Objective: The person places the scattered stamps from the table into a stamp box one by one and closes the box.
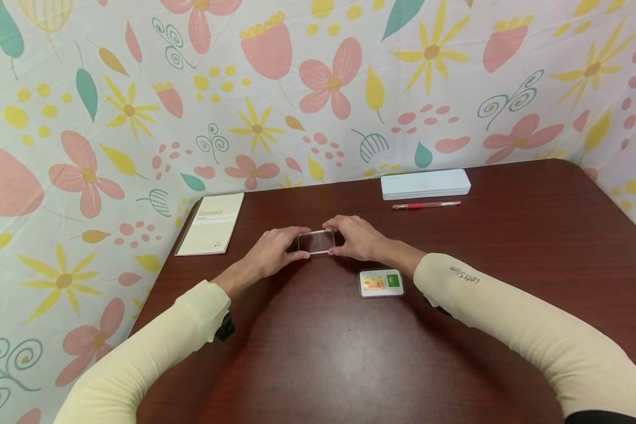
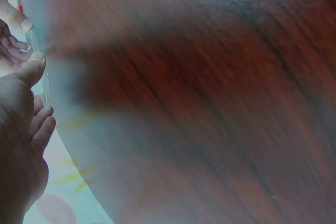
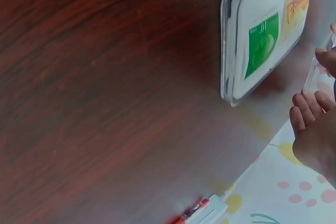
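So in the head view, the left hand (image 1: 273, 252) and the right hand (image 1: 358, 238) are both pinching a small clear plastic cover (image 1: 317, 242), one at each short end, with thumbs and fingers bent round its edges and parted just enough to fit it. That cover is sitting between the two hands, roughly mid-desk, though I honestly can't tell if it's touching the desk (image 1: 344, 371). A flat white case (image 1: 384, 293) is lying just beside the right forearm, showing an orange-yellow piece and a green one. Further back, a red pen (image 1: 426, 205) is resting in front of a pale blue box (image 1: 426, 185), and a notebook labelled "Gambit" (image 1: 212, 229) is lying off to the left, with a floral cloth (image 1: 328, 135) hanging behind everything. Over in the left wrist view, the cover is showing nearly edge-on at the far left, with the thumbs pressing along it. In the right wrist view, the white case is looming large up top, the cover and hands are getting cut off at the right edge, and the pen and box are peeking in at the bottom.
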A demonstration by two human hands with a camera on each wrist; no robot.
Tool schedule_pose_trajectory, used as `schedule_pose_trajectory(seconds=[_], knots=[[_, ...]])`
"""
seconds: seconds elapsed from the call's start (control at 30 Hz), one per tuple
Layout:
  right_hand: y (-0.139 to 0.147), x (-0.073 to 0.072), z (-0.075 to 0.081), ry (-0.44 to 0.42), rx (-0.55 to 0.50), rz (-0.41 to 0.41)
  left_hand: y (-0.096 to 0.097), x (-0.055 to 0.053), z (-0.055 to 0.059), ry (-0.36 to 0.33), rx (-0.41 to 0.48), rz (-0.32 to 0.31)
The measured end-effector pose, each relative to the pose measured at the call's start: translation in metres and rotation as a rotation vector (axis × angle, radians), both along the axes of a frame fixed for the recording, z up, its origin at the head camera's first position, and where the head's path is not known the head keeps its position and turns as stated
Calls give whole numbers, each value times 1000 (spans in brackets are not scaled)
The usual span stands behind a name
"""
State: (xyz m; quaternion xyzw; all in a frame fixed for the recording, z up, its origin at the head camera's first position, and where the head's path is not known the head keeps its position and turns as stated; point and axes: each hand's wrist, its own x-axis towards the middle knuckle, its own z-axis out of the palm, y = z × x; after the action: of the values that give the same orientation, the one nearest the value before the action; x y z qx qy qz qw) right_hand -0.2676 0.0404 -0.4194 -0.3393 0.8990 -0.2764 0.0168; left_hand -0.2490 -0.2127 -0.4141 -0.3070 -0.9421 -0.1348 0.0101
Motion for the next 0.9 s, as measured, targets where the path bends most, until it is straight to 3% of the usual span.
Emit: schedule_pose_trajectory(seconds=[0.57,0.9], knots=[[39,5,14,2,42,-13,33,-8,12,56,15,-98],[74,19,15,28,32,5,62,-5,13,59,-8,-173]])
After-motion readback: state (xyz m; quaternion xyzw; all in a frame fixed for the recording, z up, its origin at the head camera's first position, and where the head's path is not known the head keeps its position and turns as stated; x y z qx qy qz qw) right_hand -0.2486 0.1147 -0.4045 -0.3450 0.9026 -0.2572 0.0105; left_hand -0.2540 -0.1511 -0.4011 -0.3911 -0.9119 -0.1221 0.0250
